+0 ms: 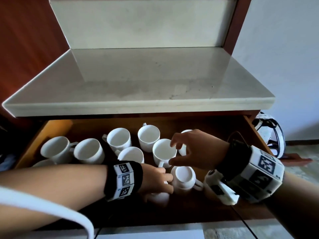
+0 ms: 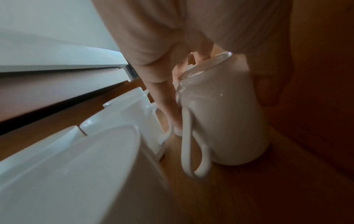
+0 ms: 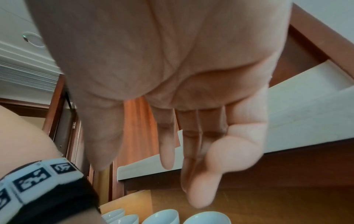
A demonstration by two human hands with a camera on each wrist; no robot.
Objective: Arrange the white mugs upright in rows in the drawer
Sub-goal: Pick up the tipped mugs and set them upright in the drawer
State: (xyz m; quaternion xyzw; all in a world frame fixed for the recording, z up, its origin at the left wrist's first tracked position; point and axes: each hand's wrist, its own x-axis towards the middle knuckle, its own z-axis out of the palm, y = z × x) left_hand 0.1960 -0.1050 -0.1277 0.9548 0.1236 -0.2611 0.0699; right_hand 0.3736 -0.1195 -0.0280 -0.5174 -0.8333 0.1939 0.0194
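Note:
Several white mugs stand upright in the open wooden drawer (image 1: 57,128), among them ones at the left (image 1: 57,149) and at the back (image 1: 148,137). My right hand (image 1: 183,149) hovers open with spread fingers over one upright mug (image 1: 164,152); in the right wrist view this hand (image 3: 182,159) holds nothing. My left hand (image 1: 160,180) reaches in from the left and grips a base-up mug (image 2: 220,113) from above, its fingers (image 2: 164,103) down one side. That mug (image 1: 159,198) is mostly hidden under the hand. Another upside-down mug (image 1: 183,178) stands just right of the fingertips.
A pale stone countertop (image 1: 138,94) overhangs the drawer's back. Another mug (image 1: 185,131) is half hidden behind my right hand. Bare drawer floor (image 1: 189,213) shows at the front. A white and black object (image 1: 269,133) lies on the floor beyond the drawer's right wall (image 1: 255,131).

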